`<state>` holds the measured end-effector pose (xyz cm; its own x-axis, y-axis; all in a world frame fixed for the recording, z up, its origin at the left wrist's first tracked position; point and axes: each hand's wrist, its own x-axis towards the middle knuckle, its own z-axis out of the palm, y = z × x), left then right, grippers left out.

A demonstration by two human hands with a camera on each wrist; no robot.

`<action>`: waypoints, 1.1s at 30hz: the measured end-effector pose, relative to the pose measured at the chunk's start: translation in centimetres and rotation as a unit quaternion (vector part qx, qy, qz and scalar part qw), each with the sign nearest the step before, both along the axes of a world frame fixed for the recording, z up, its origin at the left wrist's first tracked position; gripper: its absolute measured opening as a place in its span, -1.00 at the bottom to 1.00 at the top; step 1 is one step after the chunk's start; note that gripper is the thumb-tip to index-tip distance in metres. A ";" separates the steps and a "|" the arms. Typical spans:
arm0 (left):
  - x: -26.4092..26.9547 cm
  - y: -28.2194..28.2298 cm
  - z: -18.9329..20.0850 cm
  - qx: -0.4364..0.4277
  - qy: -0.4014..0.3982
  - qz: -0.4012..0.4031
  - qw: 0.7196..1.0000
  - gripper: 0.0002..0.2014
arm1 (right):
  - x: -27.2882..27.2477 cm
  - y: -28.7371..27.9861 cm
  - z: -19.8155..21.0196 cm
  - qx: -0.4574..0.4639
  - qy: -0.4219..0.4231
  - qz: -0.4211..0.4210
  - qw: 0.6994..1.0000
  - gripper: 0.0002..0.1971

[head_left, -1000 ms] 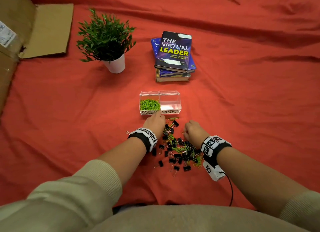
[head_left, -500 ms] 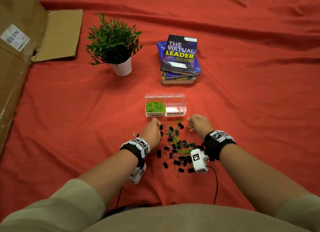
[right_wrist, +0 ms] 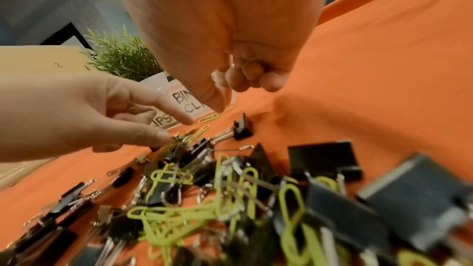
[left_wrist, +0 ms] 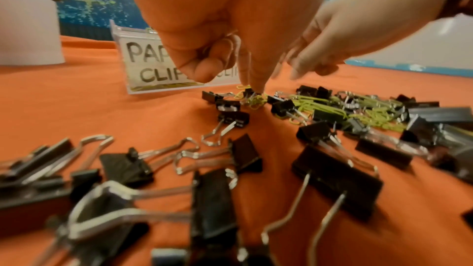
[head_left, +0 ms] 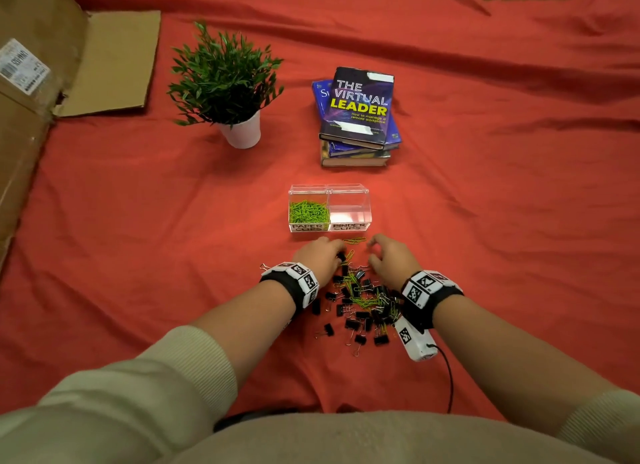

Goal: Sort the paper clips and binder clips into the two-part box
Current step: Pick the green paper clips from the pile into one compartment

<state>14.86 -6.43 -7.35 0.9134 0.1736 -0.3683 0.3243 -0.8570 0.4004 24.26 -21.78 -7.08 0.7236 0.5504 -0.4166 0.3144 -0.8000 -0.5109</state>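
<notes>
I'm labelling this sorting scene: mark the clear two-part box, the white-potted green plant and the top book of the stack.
Clear two-part box (head_left: pixel 349 190): head view, back rim.
White-potted green plant (head_left: pixel 242 134): head view, pot wall.
Top book (head_left: pixel 358 108): head view, cover title.

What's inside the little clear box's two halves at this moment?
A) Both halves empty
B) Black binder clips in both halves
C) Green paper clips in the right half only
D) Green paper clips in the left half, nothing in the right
D: in the head view the two-part box holds green paper clips in the half labelled PAPER CLIPS, while the half labelled BINDER CLIPS looks empty.
</notes>
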 end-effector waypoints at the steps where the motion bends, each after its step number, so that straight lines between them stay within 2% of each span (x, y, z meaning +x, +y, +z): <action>1: 0.1 -0.1 -0.1 0.011 0.007 -0.013 1.000 -0.67 | 0.1 0.4 0.1 -0.001 -0.008 0.000 1.000 -0.70; 4: 0.0 -0.2 -0.3 0.039 0.004 -0.024 0.999 -0.74 | -0.2 1.5 0.1 -0.032 -0.047 0.039 0.998 -0.54; 7: -0.4 0.1 -0.2 0.025 -0.013 -0.004 1.000 -0.78 | -0.8 2.1 -0.4 -0.058 -0.075 0.087 0.992 -0.51; 11: -1.2 1.7 0.4 0.009 -0.020 0.048 0.999 -0.80 | -1.1 2.1 -1.0 -0.027 -0.102 0.102 0.989 -0.70; 14: -1.8 3.2 0.7 0.036 0.005 0.063 0.997 -0.84 | -1.1 2.1 -1.0 -0.022 -0.122 0.139 0.983 -0.85; 17: -2.0 3.4 0.8 0.056 0.022 0.055 0.997 -0.79 | -1.3 2.2 -0.9 -0.033 -0.137 0.174 0.975 -0.87; 22: -1.2 0.8 0.5 0.057 0.003 0.019 0.998 -0.71 | -1.6 2.5 -0.8 -0.069 -0.124 0.191 0.971 -0.81; 27: -0.1 -0.6 -0.1 0.046 0.005 0.014 0.999 -0.66 | -1.6 2.2 -0.9 -0.069 -0.071 0.155 0.983 -0.83; 30: 0.2 -0.7 -0.3 0.055 0.008 0.006 0.998 -0.69 | -1.0 1.8 -0.4 -0.029 0.007 0.047 0.998 -0.83; 33: 0.3 -0.8 -0.3 0.077 0.006 -0.019 0.997 -0.79 | 0.1 0.9 0.5 0.032 0.107 -0.028 0.993 -0.81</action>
